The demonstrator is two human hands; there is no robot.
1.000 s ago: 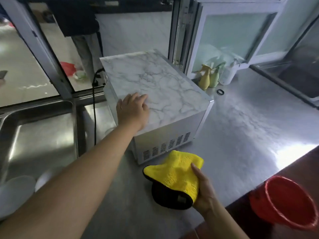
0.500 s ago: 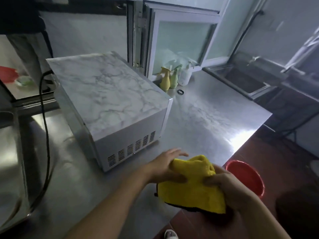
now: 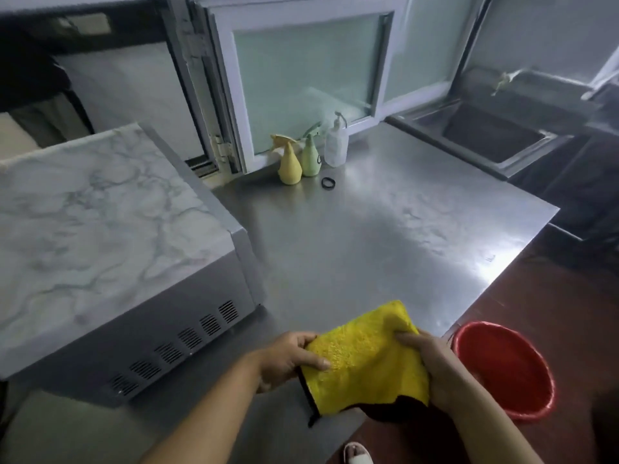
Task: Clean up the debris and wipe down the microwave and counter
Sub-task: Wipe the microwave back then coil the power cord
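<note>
Both the left hand [image 3: 288, 358] and right hand [image 3: 432, 370] grip the yellow cloth [image 3: 365, 360], seemingly readying it; next, press it onto the counter [image 3: 368, 236] or microwave [image 3: 100, 222].

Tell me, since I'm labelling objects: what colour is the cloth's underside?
Black, showing beneath the yellow cloth in the head view.

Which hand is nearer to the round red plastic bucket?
Right. The right hand grips the yellow cloth just beside the red bucket; the left hand holds the cloth's far edge, further away.
</note>
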